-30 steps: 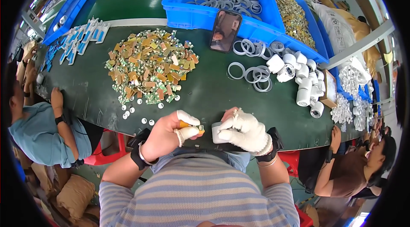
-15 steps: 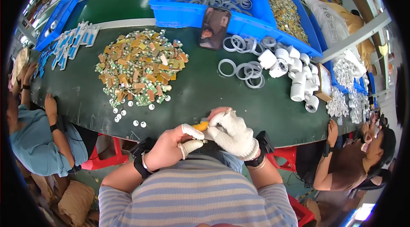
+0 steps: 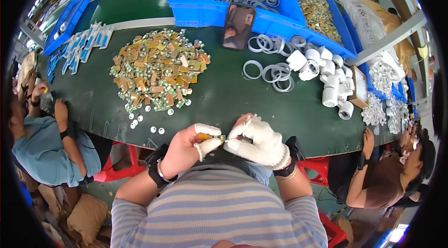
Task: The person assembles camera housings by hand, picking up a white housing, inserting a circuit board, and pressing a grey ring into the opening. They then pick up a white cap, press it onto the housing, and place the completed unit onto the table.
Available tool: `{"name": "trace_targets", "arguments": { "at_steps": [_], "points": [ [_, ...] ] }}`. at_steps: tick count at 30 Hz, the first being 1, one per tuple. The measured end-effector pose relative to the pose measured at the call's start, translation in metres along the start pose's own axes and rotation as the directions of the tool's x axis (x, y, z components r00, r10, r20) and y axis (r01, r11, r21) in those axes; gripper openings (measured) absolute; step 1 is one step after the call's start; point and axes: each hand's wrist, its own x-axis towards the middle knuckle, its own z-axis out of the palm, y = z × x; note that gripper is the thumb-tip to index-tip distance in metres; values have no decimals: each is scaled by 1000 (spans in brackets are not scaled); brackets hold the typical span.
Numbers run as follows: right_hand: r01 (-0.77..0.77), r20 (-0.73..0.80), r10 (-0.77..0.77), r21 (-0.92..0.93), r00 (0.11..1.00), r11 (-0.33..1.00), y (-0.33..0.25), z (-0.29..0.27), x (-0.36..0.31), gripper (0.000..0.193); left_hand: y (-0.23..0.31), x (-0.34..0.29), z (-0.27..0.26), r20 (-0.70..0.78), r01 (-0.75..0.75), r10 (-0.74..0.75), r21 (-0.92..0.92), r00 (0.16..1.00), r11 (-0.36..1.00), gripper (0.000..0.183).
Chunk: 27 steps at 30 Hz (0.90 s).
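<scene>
Just over the table's near edge, my left hand (image 3: 179, 152), with white covers on its thumb and finger, pinches a small green circuit board (image 3: 221, 138). A yellow-brown strip (image 3: 203, 136) lies between the same fingertips. My right hand (image 3: 261, 143), in a white knitted glove, is closed close to the board's right end. What its fingers hold, if anything, is too small to make out. Ahead to the left spreads a heap of small circuit boards (image 3: 161, 68) with yellow and brown pieces. Several small white round discs (image 3: 161, 131) lie at its near side.
Blue bins (image 3: 196, 12) at the back hold grey rings and more boards. A phone (image 3: 238, 26) leans there. Loose rings (image 3: 252, 69) and white cylindrical housings (image 3: 330, 94) lie right. Blue-and-white packs (image 3: 88, 45) lie far left. Two people (image 3: 51, 150) (image 3: 382, 178) sit on either side.
The yellow piece has moved from between my hands into my left fingertips, and the board has turned to point right. The whole view has shifted slightly.
</scene>
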Motion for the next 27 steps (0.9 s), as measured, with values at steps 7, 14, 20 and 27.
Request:
{"name": "trace_targets", "arguments": {
  "at_steps": [7,14,20,27],
  "points": [
    [-93,10,93,-29,996,995,-5,-1,5,10,7,-5,3,-10,74,-73,153,997,985,24],
    [31,196,-26,-26,980,999,6,-10,13,13,10,-6,3,-15,17,-13,315,1000,949,25],
    [-14,155,12,18,988,1000,6,-5,16,9,7,-7,3,2,-53,55,315,998,948,25],
    [-99,180,91,37,980,994,0,-9,16,9,-3,-2,1,42,132,-132,7,990,991,24]
  ]
}}
